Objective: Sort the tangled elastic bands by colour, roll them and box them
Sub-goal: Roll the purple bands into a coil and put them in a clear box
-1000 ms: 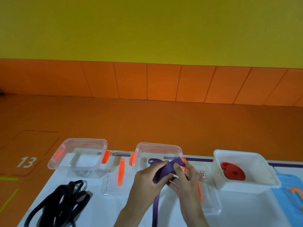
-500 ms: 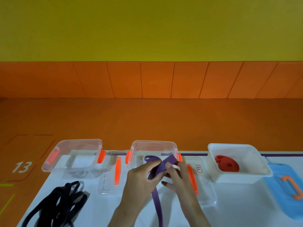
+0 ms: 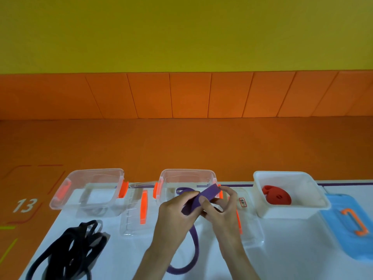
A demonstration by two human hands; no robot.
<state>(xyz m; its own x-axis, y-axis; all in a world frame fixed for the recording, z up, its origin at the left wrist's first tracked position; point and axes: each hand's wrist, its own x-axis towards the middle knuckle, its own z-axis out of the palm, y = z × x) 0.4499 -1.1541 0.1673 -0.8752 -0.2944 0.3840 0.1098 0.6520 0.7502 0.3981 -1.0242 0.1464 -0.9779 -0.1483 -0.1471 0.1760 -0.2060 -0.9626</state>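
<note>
Both hands hold a purple elastic band (image 3: 207, 196) in front of the middle clear box (image 3: 186, 174). My left hand (image 3: 177, 213) grips the band from the left, and my right hand (image 3: 222, 209) pinches it with the thumb on top. The band's loose end hangs down and curls on the white table (image 3: 194, 251). A tangle of black bands (image 3: 68, 249) lies at the front left. A rolled red band (image 3: 277, 196) sits in the white box (image 3: 290, 211) on the right. The left clear box (image 3: 90, 174) stands at the back left.
Two clear lids with orange clips lie flat: one (image 3: 137, 215) between the clear boxes, another (image 3: 250, 225) right of my hands. A blue lid with an orange handle (image 3: 351, 223) rests at the far right. Orange floor lies beyond the table's far edge.
My hands have kept working the purple band at the same spot, with a flat stretch of it now raised between them. The view has shifted slightly.
</note>
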